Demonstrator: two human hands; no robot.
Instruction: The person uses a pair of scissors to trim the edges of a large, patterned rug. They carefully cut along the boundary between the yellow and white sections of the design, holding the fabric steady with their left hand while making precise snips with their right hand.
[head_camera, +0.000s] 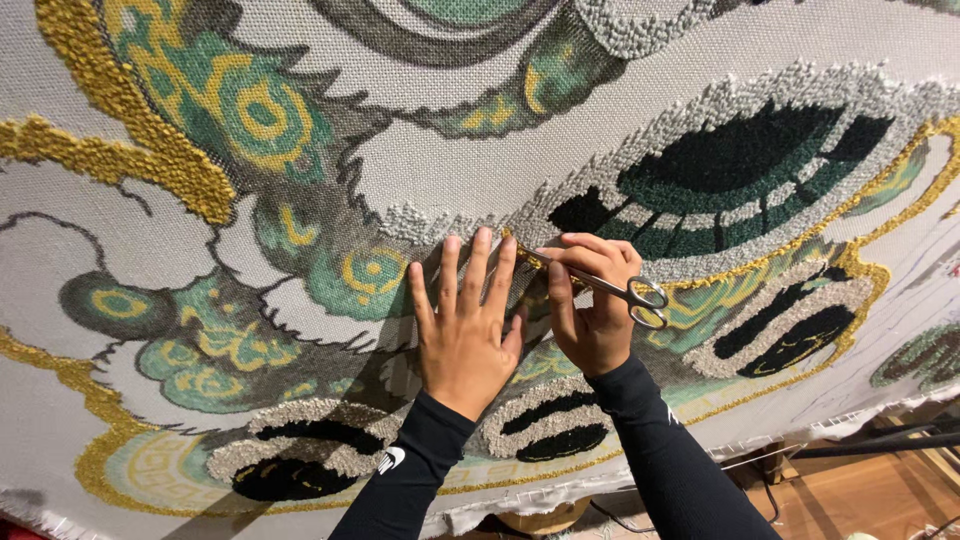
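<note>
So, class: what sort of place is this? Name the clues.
Probably a rug-tufting workshop: a large printed backing cloth stretched upright, partly filled with tufted yarn, and a right hand working on it with scissors.

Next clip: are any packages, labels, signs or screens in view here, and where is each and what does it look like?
No packages, signs or screens in view.
Small white logo mark: on the black left sleeve, near the wrist; curved shape, details too small to tell.
Otherwise only the tufted rug cloth, the left hand flat on it, and the right hand holding scissors.
</note>
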